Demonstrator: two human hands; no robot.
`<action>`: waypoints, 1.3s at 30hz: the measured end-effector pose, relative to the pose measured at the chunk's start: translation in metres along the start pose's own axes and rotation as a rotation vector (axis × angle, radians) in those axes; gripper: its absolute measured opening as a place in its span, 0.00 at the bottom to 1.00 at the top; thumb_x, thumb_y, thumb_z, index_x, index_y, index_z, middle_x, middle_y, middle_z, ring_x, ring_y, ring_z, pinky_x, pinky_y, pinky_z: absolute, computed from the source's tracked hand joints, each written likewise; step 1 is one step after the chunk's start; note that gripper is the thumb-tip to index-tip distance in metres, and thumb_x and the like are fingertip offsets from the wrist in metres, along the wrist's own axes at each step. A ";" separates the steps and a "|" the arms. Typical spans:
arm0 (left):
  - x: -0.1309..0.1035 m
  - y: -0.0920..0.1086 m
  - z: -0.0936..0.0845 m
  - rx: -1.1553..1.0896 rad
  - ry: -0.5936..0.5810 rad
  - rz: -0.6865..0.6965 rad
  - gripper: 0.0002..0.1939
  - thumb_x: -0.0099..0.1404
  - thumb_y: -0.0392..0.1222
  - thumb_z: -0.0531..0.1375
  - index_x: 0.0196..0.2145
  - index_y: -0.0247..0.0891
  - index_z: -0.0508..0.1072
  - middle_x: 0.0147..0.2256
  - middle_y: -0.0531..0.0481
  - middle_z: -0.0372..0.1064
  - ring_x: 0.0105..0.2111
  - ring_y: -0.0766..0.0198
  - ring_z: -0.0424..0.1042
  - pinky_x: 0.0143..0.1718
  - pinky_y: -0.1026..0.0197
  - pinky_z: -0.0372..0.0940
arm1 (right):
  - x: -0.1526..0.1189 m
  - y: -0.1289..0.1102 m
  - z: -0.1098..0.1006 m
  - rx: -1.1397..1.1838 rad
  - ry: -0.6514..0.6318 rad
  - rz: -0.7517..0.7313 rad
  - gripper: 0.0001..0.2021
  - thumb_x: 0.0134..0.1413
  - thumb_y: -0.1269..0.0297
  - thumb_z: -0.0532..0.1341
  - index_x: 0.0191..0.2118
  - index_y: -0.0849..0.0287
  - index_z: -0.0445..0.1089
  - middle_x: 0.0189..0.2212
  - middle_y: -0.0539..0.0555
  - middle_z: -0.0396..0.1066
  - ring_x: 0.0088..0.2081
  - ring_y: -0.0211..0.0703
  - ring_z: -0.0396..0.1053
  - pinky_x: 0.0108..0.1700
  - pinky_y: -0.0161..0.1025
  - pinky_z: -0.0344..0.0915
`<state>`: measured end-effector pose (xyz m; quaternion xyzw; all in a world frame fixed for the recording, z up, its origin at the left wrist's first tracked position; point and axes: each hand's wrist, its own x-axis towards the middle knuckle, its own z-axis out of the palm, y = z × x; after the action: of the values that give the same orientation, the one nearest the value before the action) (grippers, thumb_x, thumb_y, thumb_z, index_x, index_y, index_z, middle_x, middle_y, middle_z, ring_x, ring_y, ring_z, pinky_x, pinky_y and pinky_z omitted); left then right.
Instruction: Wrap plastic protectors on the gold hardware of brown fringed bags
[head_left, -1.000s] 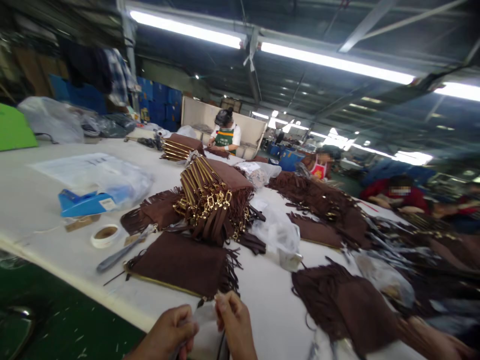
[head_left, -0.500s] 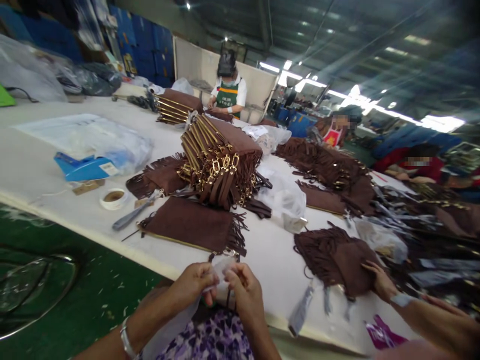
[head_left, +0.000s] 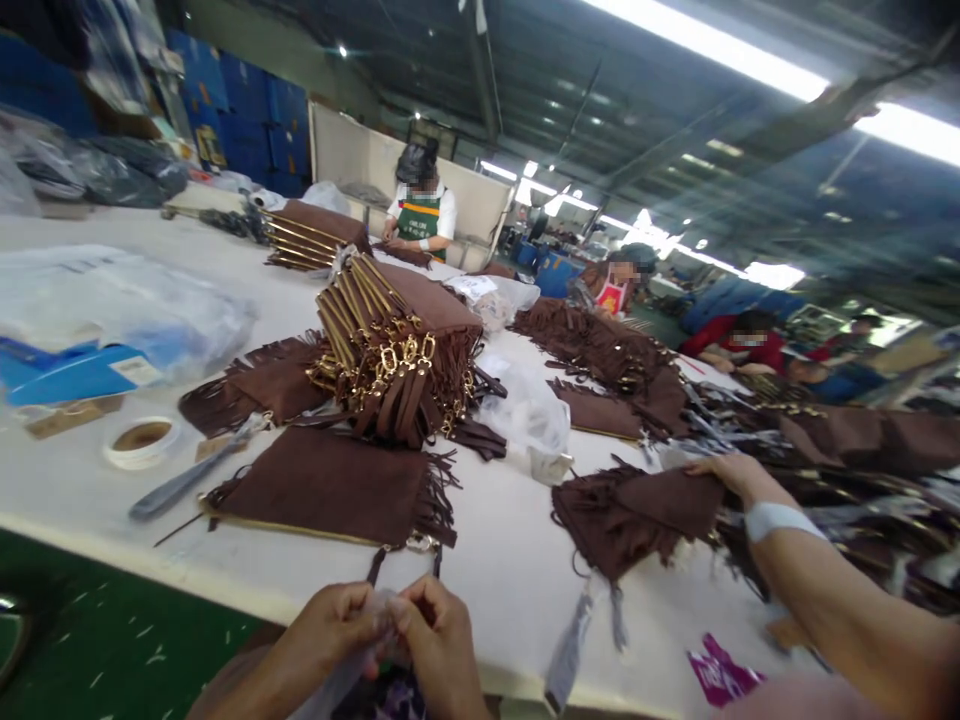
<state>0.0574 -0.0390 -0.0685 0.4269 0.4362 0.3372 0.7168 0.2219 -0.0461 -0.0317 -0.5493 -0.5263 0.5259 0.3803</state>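
At the table's front edge, my left hand (head_left: 326, 630) and my right hand (head_left: 439, 635) are close together, fingers pinched. Between them is a crumpled piece of translucent plastic film (head_left: 384, 600), gripped by both. Two ends of a dark strap (head_left: 375, 566) run from my hands up to the gold clasp (head_left: 421, 542) of a brown fringed bag (head_left: 322, 485). This bag lies flat just beyond my hands, its gold zipper edge toward me. My fingers hide the rest of the strap.
Behind the bag stands a stack of brown bags (head_left: 427, 310) with gold hardware. A tape roll (head_left: 142, 442) and a grey wrapped strap (head_left: 191, 475) lie left. At right, a co-worker's hand (head_left: 731, 475) touches another fringed bag (head_left: 637, 510). A purple wrapper (head_left: 724, 672) lies near it.
The view has swung right, so the table's things sit further left. My hands stay together on the film. The co-worker's hand has moved to the top edge of the fringed bag.
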 end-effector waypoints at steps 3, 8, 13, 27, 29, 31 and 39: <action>0.001 0.010 0.005 0.053 -0.043 -0.003 0.26 0.54 0.64 0.64 0.25 0.34 0.70 0.24 0.46 0.73 0.20 0.61 0.70 0.23 0.63 0.60 | -0.002 0.003 -0.004 0.061 -0.018 0.035 0.12 0.55 0.59 0.60 0.25 0.59 0.66 0.19 0.46 0.64 0.22 0.35 0.61 0.26 0.31 0.55; -0.005 0.027 0.015 -0.008 -0.029 -0.111 0.18 0.55 0.54 0.65 0.26 0.34 0.70 0.25 0.44 0.76 0.22 0.60 0.73 0.25 0.64 0.61 | 0.000 0.012 -0.018 0.068 -0.009 0.102 0.17 0.57 0.50 0.59 0.27 0.59 0.67 0.20 0.47 0.64 0.23 0.36 0.61 0.26 0.31 0.56; -0.005 0.023 0.011 -0.130 0.049 -0.105 0.16 0.52 0.49 0.67 0.24 0.34 0.67 0.24 0.44 0.75 0.20 0.63 0.72 0.24 0.65 0.60 | 0.010 0.014 -0.023 0.050 -0.038 0.138 0.18 0.58 0.48 0.57 0.30 0.60 0.69 0.24 0.50 0.70 0.25 0.37 0.63 0.29 0.33 0.60; -0.034 0.009 -0.001 0.044 0.106 -0.237 0.10 0.51 0.44 0.62 0.22 0.38 0.63 0.22 0.50 0.74 0.21 0.61 0.72 0.24 0.64 0.62 | -0.027 0.033 -0.046 -0.692 0.190 0.105 0.18 0.56 0.45 0.59 0.42 0.55 0.69 0.30 0.53 0.72 0.31 0.48 0.71 0.33 0.38 0.59; -0.036 0.005 0.002 0.043 0.089 -0.237 0.10 0.50 0.43 0.62 0.22 0.39 0.63 0.21 0.51 0.74 0.20 0.61 0.72 0.23 0.64 0.62 | -0.022 0.031 -0.033 -0.881 0.157 0.065 0.20 0.55 0.46 0.61 0.43 0.57 0.67 0.33 0.56 0.72 0.32 0.50 0.71 0.31 0.39 0.58; -0.038 0.003 0.003 0.032 0.101 -0.219 0.09 0.49 0.41 0.62 0.22 0.39 0.63 0.20 0.52 0.73 0.19 0.61 0.71 0.23 0.63 0.62 | -0.013 0.027 -0.019 -1.025 0.112 0.031 0.17 0.57 0.51 0.60 0.43 0.60 0.66 0.37 0.60 0.71 0.33 0.52 0.72 0.31 0.39 0.57; -0.051 -0.005 -0.010 -0.039 0.158 -0.111 0.10 0.51 0.41 0.65 0.22 0.37 0.66 0.22 0.50 0.75 0.21 0.61 0.72 0.26 0.62 0.65 | 0.009 0.027 -0.030 -0.559 -0.113 0.159 0.09 0.53 0.62 0.60 0.25 0.57 0.63 0.18 0.49 0.65 0.23 0.39 0.62 0.26 0.34 0.50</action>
<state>0.0287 -0.0812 -0.0585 0.3601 0.5079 0.3379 0.7058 0.2554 -0.0371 -0.0545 -0.6422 -0.6265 0.4182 0.1420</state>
